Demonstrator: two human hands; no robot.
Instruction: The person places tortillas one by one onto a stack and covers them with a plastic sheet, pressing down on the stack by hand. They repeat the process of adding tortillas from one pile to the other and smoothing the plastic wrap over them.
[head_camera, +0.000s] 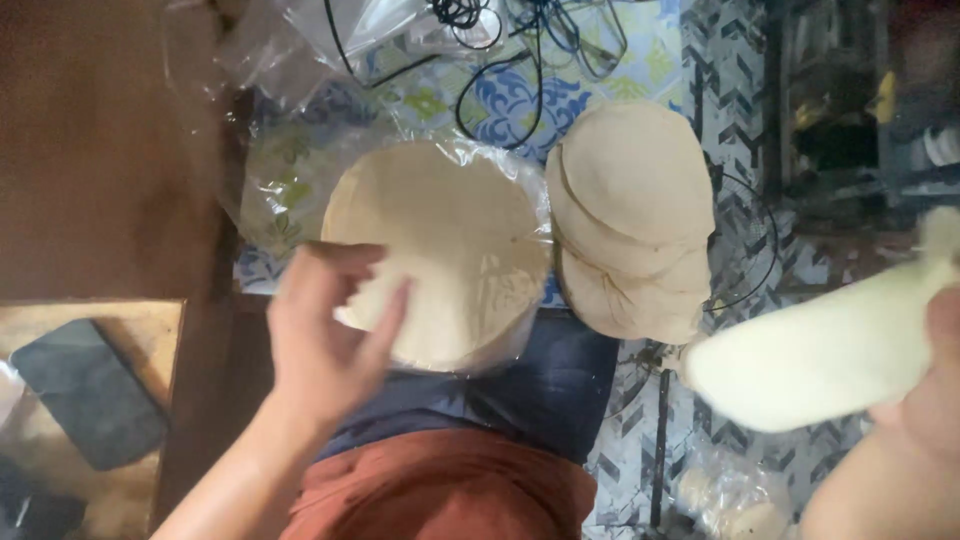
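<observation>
Pinching wrapper stack (440, 250) edge: left hand (325, 335) | right hand (925, 400) gripping wrapper (810, 355)

left hand (325, 335) lifts a wrapper from the bagged stack (450, 250); right hand (925, 400) apparently grips another.
</observation>
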